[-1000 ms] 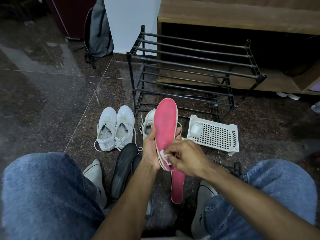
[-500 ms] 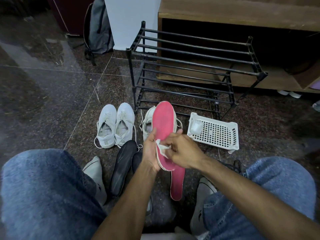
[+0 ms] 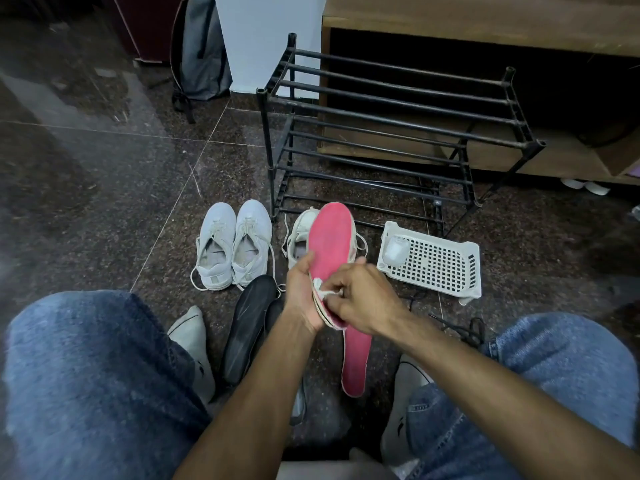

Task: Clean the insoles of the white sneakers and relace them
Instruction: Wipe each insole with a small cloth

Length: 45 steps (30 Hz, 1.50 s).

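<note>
My left hand (image 3: 302, 295) grips a pink insole (image 3: 330, 244) by its heel end, toe pointing away from me. My right hand (image 3: 363, 299) pinches a small white wipe (image 3: 323, 289) against the insole's lower part. A second pink insole (image 3: 356, 358) lies on the floor below my hands. A pair of white sneakers (image 3: 233, 245) stands side by side to the left. Another white sneaker (image 3: 300, 233) sits behind the held insole, partly hidden. Two black insoles (image 3: 249, 323) lie between my knees.
A black metal shoe rack (image 3: 398, 133) stands ahead, against a wooden cabinet (image 3: 485, 15). A white perforated plastic basket (image 3: 433, 261) lies to the right with a small white object in it. Black laces (image 3: 467, 327) lie by my right knee. A grey backpack (image 3: 201, 53) leans at the back.
My right hand with the wipe slid up the insole and has come back down towards its heel. My left hand keeps its hold.
</note>
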Available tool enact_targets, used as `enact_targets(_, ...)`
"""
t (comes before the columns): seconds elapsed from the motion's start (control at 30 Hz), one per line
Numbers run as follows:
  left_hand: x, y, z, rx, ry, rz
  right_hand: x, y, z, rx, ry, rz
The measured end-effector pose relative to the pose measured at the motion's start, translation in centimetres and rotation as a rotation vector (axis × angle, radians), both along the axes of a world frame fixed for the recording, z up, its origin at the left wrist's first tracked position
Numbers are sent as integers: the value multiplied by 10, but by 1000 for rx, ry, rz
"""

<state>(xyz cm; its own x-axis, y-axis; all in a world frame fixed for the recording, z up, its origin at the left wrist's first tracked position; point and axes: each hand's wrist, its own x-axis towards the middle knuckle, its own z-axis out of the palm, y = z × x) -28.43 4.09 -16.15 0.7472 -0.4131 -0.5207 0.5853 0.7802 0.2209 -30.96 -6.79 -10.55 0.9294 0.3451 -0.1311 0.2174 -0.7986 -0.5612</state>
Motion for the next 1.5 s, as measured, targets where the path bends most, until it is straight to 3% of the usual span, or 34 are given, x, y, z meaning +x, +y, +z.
enact_targets(0.13, 9, 11, 4, -21, -18, 15, -19, -9, 6, 87, 88, 44)
enact_targets(0.3, 10, -2, 2, -2, 2, 44, -6, -7, -10, 63, -2, -150)
enact_targets(0.5, -14, -8, -1, 19, 35, 63, -1, 0, -26, 78, 34, -276)
enact_targets(0.83, -9, -7, 5, 30, 57, 102, -13, -4, -17, 203, 144, -141)
enact_targets(1.03, -19, -17, -6, -9, 49, 117, -1, 6, -20, 83, 3, -216)
enact_targets(1.2, -8, -4, -4, 32, 62, 129, -17, 4, -20, 222, 120, -203)
enact_targets(1.5, -16, -16, -5, -57, 22, 131, 4, 6, -11, 20, -32, -180)
